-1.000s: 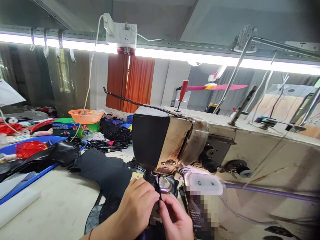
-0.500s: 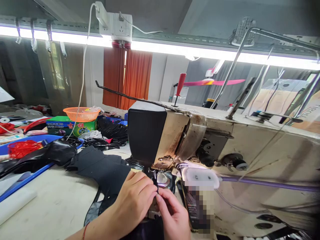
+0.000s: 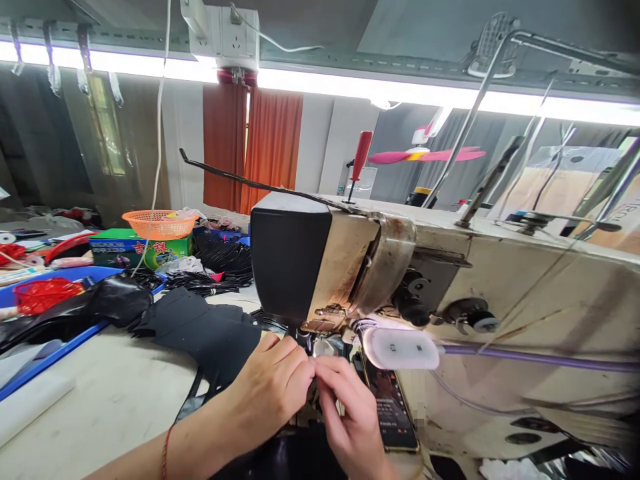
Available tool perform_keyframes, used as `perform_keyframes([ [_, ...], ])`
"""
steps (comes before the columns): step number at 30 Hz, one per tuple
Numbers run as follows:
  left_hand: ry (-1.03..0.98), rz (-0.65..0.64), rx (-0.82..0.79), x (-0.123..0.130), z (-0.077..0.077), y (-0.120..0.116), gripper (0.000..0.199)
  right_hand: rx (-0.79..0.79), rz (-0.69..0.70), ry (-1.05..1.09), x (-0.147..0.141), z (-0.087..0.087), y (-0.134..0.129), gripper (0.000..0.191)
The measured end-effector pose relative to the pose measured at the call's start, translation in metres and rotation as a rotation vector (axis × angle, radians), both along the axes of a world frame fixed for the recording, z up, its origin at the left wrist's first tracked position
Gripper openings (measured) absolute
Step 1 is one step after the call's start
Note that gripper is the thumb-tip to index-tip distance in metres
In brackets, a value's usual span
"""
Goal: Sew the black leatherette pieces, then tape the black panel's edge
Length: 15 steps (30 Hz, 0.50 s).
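My left hand is closed, fingers curled down, just below the head of a sewing machine. Against its fingertips, my right hand makes a pinch with thumb and forefinger. Whatever the two hands hold is hidden by the fingers. The needle area lies right behind my knuckles and is mostly covered. Shiny black material shows below my hands. Flat black pieces spread over the table to the left of my left hand.
A lit lamp sits right of the needle area, above a phone. Leftward are a blue tray with black and red items, an orange basket on a green box, and bundled black strips. A red-handled screwdriver stands on the machine.
My right forefinger has straightened and lifted toward my left fingertips. The dark strip seen between my fingertips is now hidden. The view has shifted slightly.
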<state>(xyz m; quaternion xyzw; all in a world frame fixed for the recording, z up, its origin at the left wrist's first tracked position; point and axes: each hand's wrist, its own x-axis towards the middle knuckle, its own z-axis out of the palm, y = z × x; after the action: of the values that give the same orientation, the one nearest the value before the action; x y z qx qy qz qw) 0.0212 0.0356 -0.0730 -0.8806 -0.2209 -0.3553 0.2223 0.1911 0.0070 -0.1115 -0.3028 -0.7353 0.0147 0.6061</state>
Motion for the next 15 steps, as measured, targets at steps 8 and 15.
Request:
perform_keyframes([
  [8,-0.082,0.091,-0.037,-0.007,-0.006,0.002,0.016,-0.012,0.134,-0.252,0.017,0.020,0.013,0.029],
  [15,0.061,0.057,-0.018,-0.009,-0.009,0.003,0.021,-0.001,0.183,-0.327,0.021,0.027,0.019,0.018],
])
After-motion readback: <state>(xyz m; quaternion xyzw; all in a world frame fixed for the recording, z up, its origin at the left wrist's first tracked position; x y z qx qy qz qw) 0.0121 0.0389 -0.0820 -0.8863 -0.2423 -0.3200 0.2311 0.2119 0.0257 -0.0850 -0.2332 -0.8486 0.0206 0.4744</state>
